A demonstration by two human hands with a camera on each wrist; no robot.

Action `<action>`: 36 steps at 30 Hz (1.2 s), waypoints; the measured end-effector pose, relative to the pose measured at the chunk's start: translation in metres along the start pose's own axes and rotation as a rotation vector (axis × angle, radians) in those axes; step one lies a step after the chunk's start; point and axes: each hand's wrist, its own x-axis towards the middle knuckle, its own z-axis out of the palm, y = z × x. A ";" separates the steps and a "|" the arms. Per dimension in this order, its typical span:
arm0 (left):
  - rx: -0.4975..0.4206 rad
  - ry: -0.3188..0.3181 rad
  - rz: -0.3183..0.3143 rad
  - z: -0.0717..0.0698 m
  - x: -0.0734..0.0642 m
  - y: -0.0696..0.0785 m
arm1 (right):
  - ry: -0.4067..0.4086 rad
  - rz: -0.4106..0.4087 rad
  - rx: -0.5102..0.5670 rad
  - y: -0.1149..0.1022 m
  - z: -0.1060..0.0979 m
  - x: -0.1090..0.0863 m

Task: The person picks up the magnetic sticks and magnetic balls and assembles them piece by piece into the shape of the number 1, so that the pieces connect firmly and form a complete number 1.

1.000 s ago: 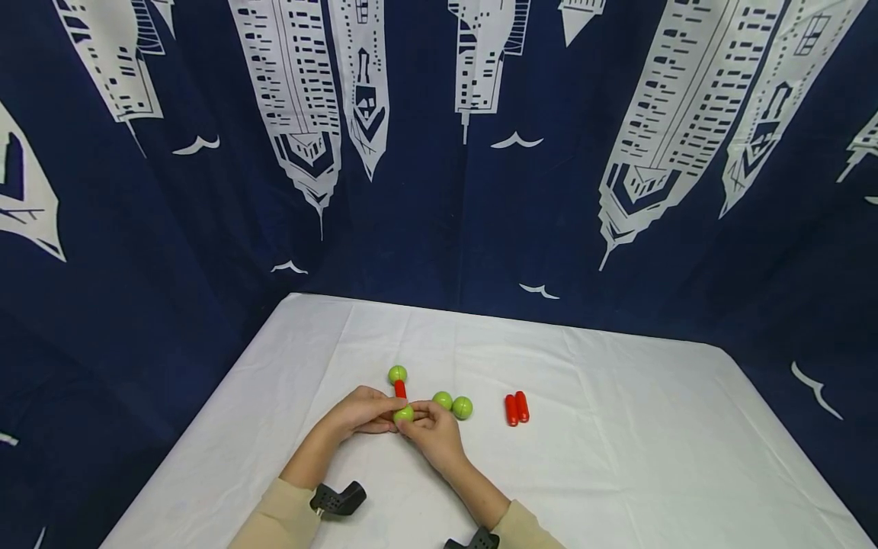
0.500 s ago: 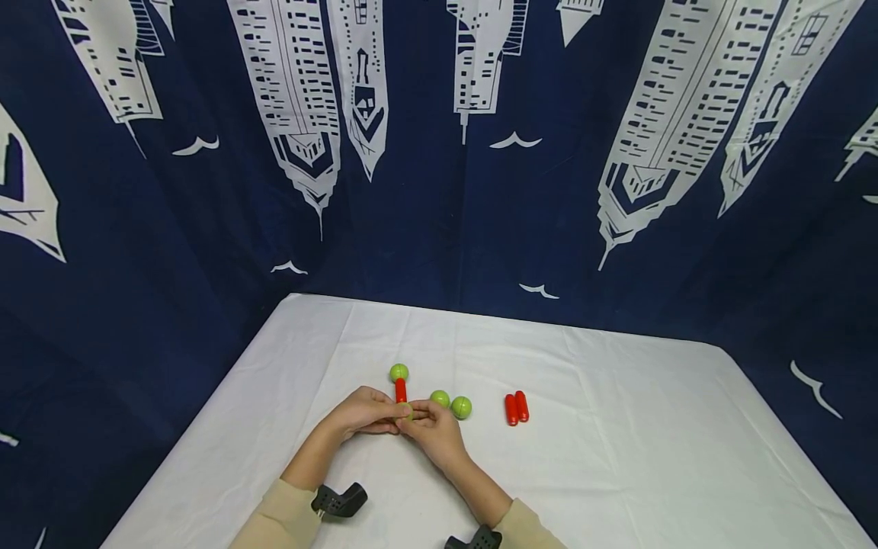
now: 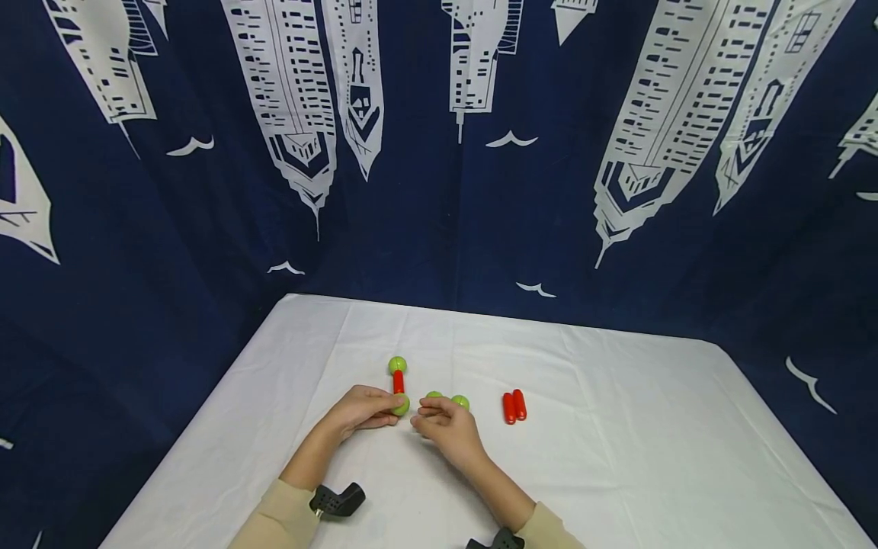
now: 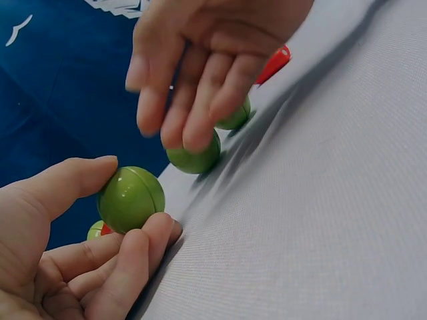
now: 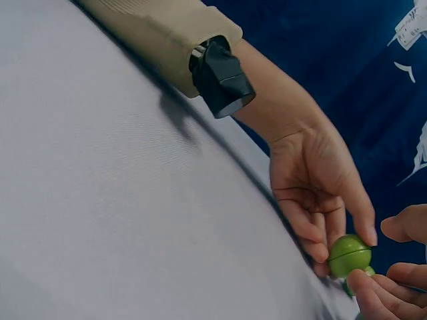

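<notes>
My left hand (image 3: 366, 406) pinches a green ball (image 4: 131, 200) between its thumb and fingertips. That ball sits at the near end of a red rod (image 3: 398, 382), and a second green ball (image 3: 397, 365) caps the far end. Just to the right, my right hand (image 3: 453, 433) holds nothing, its fingers loosely bent and apart from the pinched ball. Two loose green balls (image 4: 195, 155) lie on the cloth behind the right hand, partly hidden by it in the head view.
Two red rods (image 3: 514, 406) lie side by side to the right of the loose balls. A white cloth (image 3: 617, 442) covers the table. Behind it hangs a dark blue curtain (image 3: 411, 244) with white building prints. Black wrist cameras (image 3: 338, 500) are on both forearms.
My right hand has let go of the near ball and drawn away to the right, now in front of the loose balls. The left hand keeps its hold on the ball.
</notes>
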 end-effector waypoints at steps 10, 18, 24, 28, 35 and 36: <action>-0.024 -0.002 -0.007 -0.002 0.002 -0.002 | 0.058 0.023 0.026 -0.008 -0.027 -0.004; -0.019 -0.008 0.001 -0.003 0.001 -0.004 | 0.130 0.033 0.021 -0.009 -0.050 -0.005; -0.020 -0.023 0.007 -0.004 0.003 -0.005 | 0.179 0.036 0.026 -0.006 -0.067 -0.006; -0.021 -0.024 0.005 -0.005 0.004 -0.006 | 0.213 0.038 0.025 -0.002 -0.078 -0.006; -0.015 -0.023 0.009 -0.004 0.003 -0.005 | 0.282 0.090 0.019 0.007 -0.099 -0.004; -0.015 -0.024 0.009 -0.004 0.003 -0.005 | 0.294 0.098 0.016 0.008 -0.102 -0.004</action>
